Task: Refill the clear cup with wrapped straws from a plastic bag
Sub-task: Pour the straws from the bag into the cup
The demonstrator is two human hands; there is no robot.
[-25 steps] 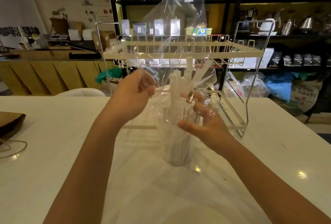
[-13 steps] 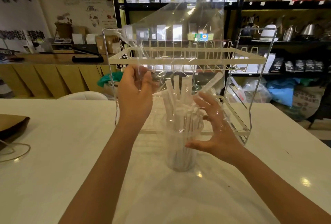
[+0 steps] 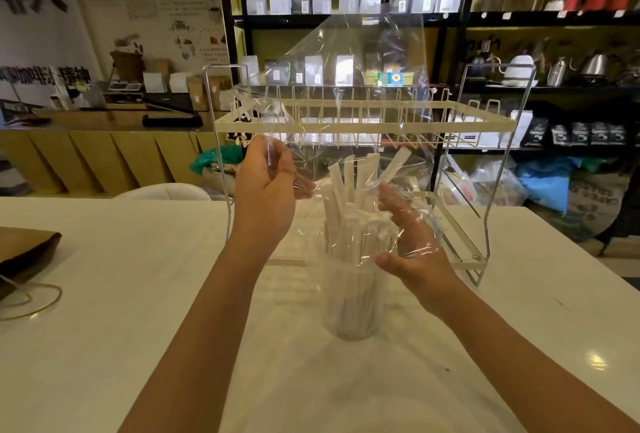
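Note:
A clear cup (image 3: 353, 308) stands on the white table (image 3: 138, 294), packed with white wrapped straws (image 3: 356, 210) that stick up above its rim. A clear plastic bag (image 3: 360, 61) is lifted above the straws, its lower part still draped over their tops. My left hand (image 3: 268, 190) pinches the bag's left edge at about straw-top height. My right hand (image 3: 412, 242) sits to the right of the straws, fingers spread, with the bag's film lying over it.
A white wire rack (image 3: 363, 124) with a clear frame stands right behind the cup. A brown paper bag (image 3: 24, 252) with a cord handle lies at the table's left edge. Shelves of pouches and kettles fill the background.
Both hands rose and drew the plastic bag upward off the straws. More of the straws now stands bare in the cup. My right hand's fingers spread wider.

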